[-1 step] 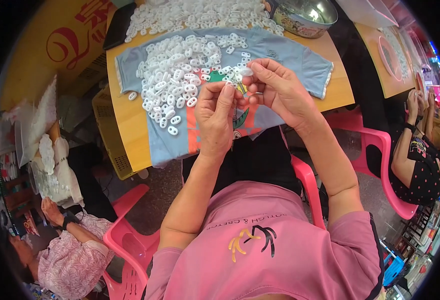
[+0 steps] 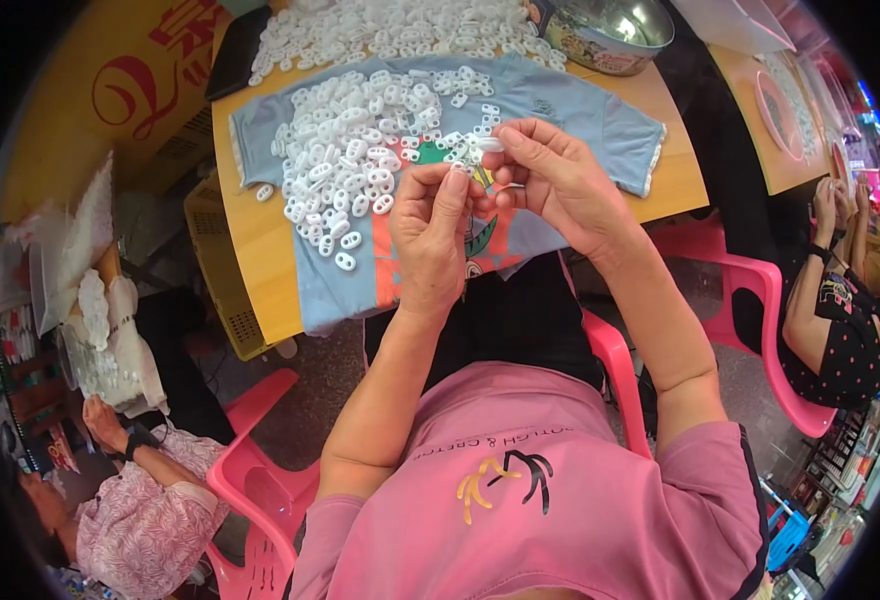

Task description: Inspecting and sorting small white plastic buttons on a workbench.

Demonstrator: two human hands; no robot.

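Head view: almost nothing has changed, so the handling seems at the same stage. Right hand point(image 2: 570, 185): fingers clamped on a white piece point(image 2: 490, 144), toward the near edge of the counter point(image 2: 260, 290). Left hand point(image 2: 430, 230): fingers together, contents hidden.

Yellow table point(image 2: 260, 270), pink plastic chairs point(image 2: 695, 242), speckled floor point(image 2: 330, 378).

Shirt point(image 2: 600, 125) on surface point(image 2: 265, 250). From its centre: pieces point(image 2: 345, 150) on it toward 9, heap point(image 2: 400, 28) behind at 12, bowl point(image 2: 615, 40) at 2, slab point(image 2: 238, 55) at 10, crate point(image 2: 225, 270) at 8, chairs point(image 2: 765, 300) at 4 and 7.
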